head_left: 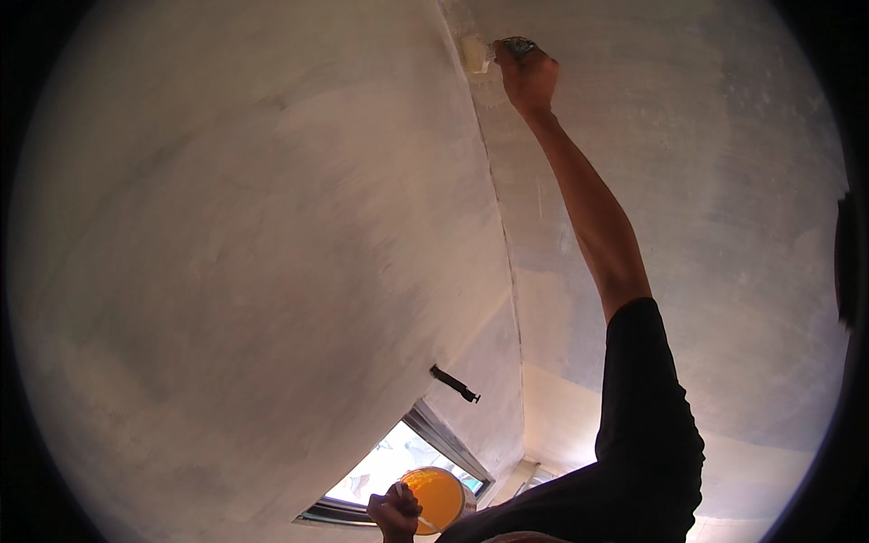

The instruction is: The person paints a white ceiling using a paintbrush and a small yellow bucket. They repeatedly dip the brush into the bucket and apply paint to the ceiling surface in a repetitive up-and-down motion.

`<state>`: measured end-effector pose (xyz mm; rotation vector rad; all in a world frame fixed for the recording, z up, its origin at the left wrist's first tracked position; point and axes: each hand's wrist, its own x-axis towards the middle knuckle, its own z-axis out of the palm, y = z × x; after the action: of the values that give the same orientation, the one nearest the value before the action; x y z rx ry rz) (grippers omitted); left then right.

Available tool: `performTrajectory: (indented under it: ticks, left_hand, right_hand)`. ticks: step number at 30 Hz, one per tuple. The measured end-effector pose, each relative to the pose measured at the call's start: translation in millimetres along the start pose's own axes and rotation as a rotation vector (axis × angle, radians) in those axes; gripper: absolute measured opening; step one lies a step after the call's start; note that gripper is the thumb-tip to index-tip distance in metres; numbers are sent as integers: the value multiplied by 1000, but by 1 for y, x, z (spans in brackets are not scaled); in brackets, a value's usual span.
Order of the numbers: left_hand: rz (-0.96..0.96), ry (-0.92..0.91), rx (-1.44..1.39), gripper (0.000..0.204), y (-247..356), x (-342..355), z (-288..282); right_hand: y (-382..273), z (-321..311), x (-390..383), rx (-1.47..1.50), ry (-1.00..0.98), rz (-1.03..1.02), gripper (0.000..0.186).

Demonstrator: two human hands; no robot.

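Pale wall [272, 271] sweeps the left; near, a window [371, 471] and the orange-lined bucket [453, 498]! Right hand [530, 78], far, clenches; left hand [394, 512], near, closes on the bucket; the pale-headed tool [475, 54] sits in the right's fingers beside the seam [505, 244].

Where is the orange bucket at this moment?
In the head view, the orange bucket is at the bottom centre, just right of the left hand, against the bright window.
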<state>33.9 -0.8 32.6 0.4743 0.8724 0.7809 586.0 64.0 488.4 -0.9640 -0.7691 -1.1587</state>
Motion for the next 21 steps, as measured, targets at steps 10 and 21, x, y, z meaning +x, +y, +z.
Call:
performTrajectory:
  ticks: [10, 21]
  left_hand:
    - [-14, -62, -45, 28, 0, -2, 3]
    - [-32, -123, -33, 29, -2, 8, -13]
  right_hand:
    - [10, 23, 9, -60, 4, -43, 27]
    - [-1, 26, 6, -23, -76, 20, 29]
